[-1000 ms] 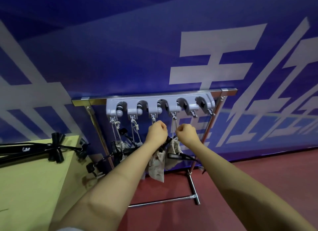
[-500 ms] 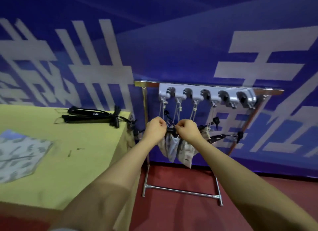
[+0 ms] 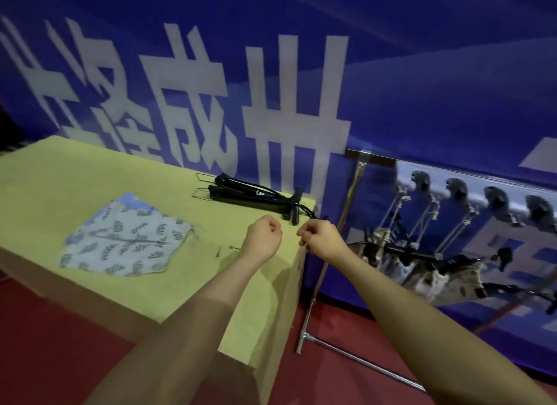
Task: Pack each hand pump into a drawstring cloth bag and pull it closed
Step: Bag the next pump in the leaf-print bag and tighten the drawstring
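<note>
Both hands hang in the middle of the frame, above the right end of the yellow table (image 3: 45, 175). The left hand (image 3: 262, 237) is curled into a loose fist with nothing visible in it. The right hand (image 3: 319, 239) is also curled, thumb and fingertips drawn together as if pinching; whether something thin sits between them cannot be told. The two hands are close together but apart.

On the table, left of centre, a leaf-printed drawstring cloth bag (image 3: 126, 239) lies flat. Toward the table's far right corner, two black hand pumps (image 3: 241, 192) lie side by side, their hoses trailing over the edge. Two small dark bits (image 3: 224, 249) lie between the bag and the left hand.

At the right of the frame a metal rack (image 3: 328, 287) stands on the red floor against a blue wall with pale lettering. Filled bags (image 3: 428, 272) hang by their cords from its row of grey hooks (image 3: 479, 199), blurred.
</note>
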